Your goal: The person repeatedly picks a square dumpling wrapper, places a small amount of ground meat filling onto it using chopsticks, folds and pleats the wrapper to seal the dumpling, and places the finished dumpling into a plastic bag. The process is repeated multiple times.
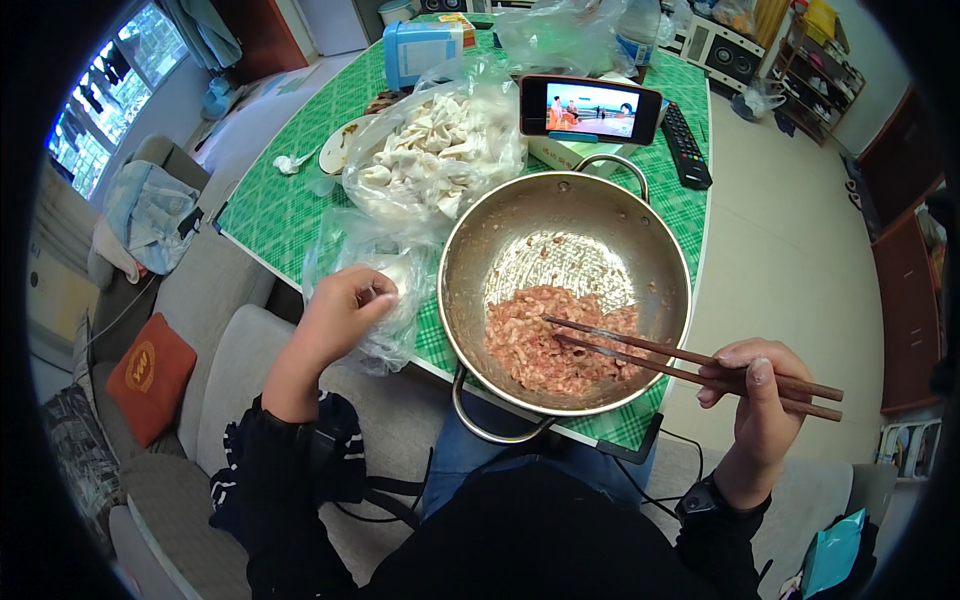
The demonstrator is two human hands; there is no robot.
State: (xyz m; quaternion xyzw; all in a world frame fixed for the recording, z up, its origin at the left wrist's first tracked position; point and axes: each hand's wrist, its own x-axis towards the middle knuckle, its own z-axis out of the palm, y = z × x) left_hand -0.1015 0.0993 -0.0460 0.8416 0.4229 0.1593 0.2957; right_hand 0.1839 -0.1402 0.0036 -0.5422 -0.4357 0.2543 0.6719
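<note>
My right hand grips a pair of wooden chopsticks, their tips resting in raw minced meat. The meat lies in the near half of a two-handled stainless steel pot at the table's edge. Left of the pot, my left hand is over a clear plastic bag with something pale and flat inside, perhaps dough wrappers. Its fingers are curled, and whether they pinch anything is hidden. Beyond that bag, many folded white dumplings fill a larger clear plastic bag.
A phone playing video leans on a box behind the pot, with a black remote control to its right. A partly covered bowl, crumpled tissue, blue container and plastic bottle share the green-covered table.
</note>
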